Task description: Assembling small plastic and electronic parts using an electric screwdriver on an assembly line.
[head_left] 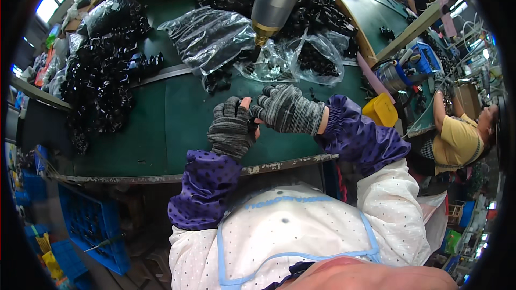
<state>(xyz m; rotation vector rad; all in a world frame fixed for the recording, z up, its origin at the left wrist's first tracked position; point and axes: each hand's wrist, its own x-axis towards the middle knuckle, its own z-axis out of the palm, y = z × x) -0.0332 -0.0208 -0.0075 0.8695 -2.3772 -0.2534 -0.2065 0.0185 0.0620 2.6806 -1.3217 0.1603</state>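
Both hands wear grey striped gloves with bare fingertips and meet over the green tabletop point(188, 102). My left hand point(232, 128) is closed, thumb against the curled fingers. My right hand point(290, 108) is bent over with its fingers pressed together, touching the left. Between them a small dark part point(252, 121) barely shows; the gloves cover most of it, so its kind is unclear. Just beyond hangs a silver cylindrical power screwdriver point(277, 0) with a brass collar, its tip pointing down. Under the tip lies a clear plastic bag point(269, 64).
A heap of small black parts point(102, 80) spreads on the left, another point(322, 13) at the back right. Plastic bags point(207, 35) lie between. A yellow container point(380, 110) stands right of my sleeve. A co-worker point(457, 139) sits at the right. Blue crate point(94, 225) below left.
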